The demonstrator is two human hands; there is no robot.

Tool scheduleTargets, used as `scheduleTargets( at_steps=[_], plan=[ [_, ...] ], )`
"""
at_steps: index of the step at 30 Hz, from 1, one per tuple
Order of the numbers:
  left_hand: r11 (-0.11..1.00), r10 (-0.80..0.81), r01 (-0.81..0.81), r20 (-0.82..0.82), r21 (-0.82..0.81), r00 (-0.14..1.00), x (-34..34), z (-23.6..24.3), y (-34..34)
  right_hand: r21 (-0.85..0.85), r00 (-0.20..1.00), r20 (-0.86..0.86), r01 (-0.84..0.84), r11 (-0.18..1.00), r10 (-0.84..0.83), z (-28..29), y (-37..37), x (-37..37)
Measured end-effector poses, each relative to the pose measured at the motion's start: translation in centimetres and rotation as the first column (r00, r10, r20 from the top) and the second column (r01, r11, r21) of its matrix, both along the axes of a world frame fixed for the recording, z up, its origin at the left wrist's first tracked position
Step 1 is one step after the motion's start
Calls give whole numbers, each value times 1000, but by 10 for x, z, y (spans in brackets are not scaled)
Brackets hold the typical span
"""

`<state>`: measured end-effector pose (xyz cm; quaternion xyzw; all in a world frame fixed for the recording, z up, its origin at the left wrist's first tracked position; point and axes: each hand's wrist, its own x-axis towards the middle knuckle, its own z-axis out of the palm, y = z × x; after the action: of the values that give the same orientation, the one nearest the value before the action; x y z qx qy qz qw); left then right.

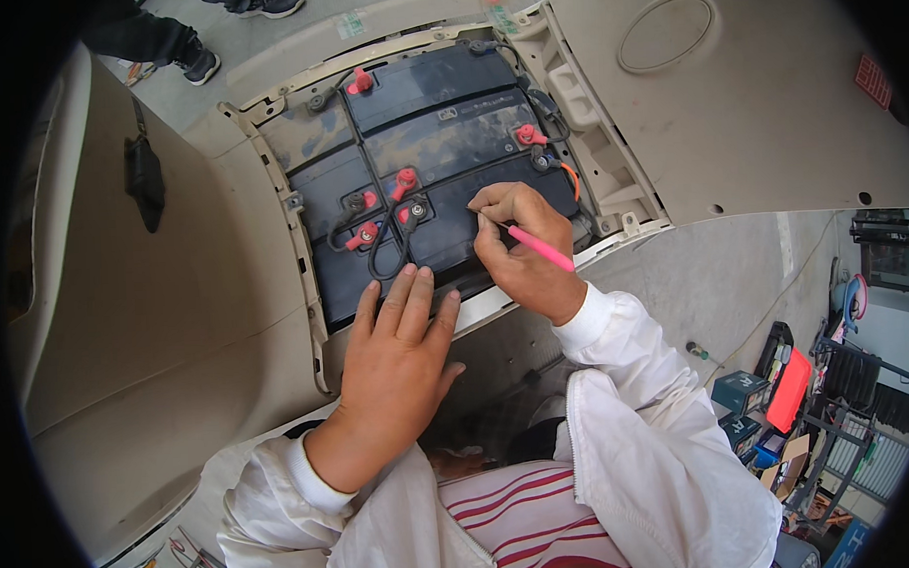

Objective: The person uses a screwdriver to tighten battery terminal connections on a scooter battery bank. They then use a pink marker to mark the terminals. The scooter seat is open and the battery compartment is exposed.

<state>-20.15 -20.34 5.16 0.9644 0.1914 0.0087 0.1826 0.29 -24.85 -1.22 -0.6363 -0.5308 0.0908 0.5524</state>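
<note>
A bank of black batteries (438,84) sits in a beige vehicle bay, joined by black cables with red terminal caps. My right hand (528,246) pinches a slim pink pen-like tool (541,248) over the near right battery (448,234). Its far end is hidden by my fingers, so I cannot tell its exact kind. My left hand (392,366) lies flat with fingers stretched out, fingertips at the batteries' near edge. Just beyond those fingertips is a looped black cable (376,264). Near it stand a red terminal cap (404,181) and another red cap (363,236).
Beige body panels flank the bay, the left panel (175,294) with a black latch (145,183). An orange cable (572,178) runs at the bay's right side. Another person's shoe (199,63) is at the far left. Boxes and a red case (790,390) stand on the floor at right.
</note>
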Motion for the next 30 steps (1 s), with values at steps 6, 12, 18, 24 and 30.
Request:
scheduleTargets(
  at_steps=[6,12,18,24,30],
  plan=[
    [1000,-6,6,-7,-2,1000,-1,0,0,8,996,80,-41,999,40,1,1,1],
    [1000,0,0,-13,-1,1000,1,1,0,24,989,97,-111,994,108,0,0,4],
    [1000,-6,6,-33,2,999,-2,2,1,20,990,124,-68,998,65,0,-3,5],
    [1000,-8,8,-31,3,999,-1,2,-1,4,985,115,-126,992,125,2,-2,7],
    [1000,-12,12,-35,-2,999,-1,3,1,-55,991,-125,-60,997,53,6,-7,7]
  ],
)
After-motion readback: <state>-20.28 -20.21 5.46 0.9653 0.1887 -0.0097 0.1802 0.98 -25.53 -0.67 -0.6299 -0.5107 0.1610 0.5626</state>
